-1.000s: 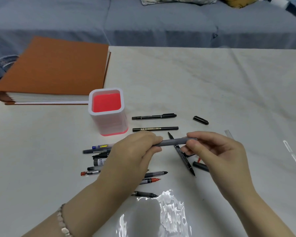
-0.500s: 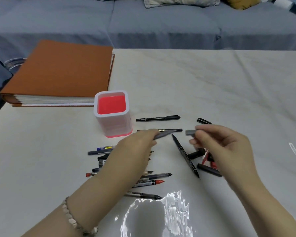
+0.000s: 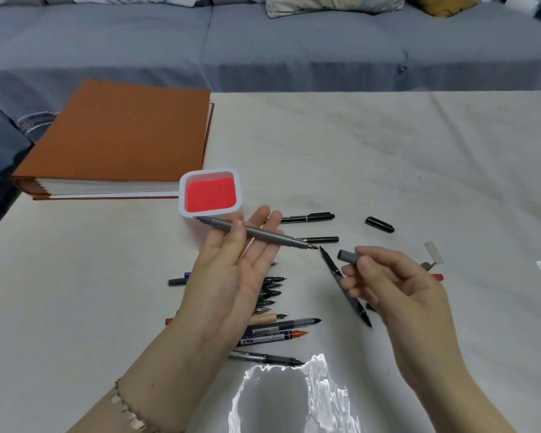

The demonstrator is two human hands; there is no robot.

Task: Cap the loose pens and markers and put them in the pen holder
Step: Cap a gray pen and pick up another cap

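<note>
The grey cap (image 3: 347, 256) has come off the grey marker (image 3: 272, 238).

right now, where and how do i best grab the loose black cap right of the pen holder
Pinch the black cap at its middle, across its narrow width, coming down from above. It lies flat on the table, long axis roughly left to right, nothing touching it, so fingers should fit along both long sides.
</note>
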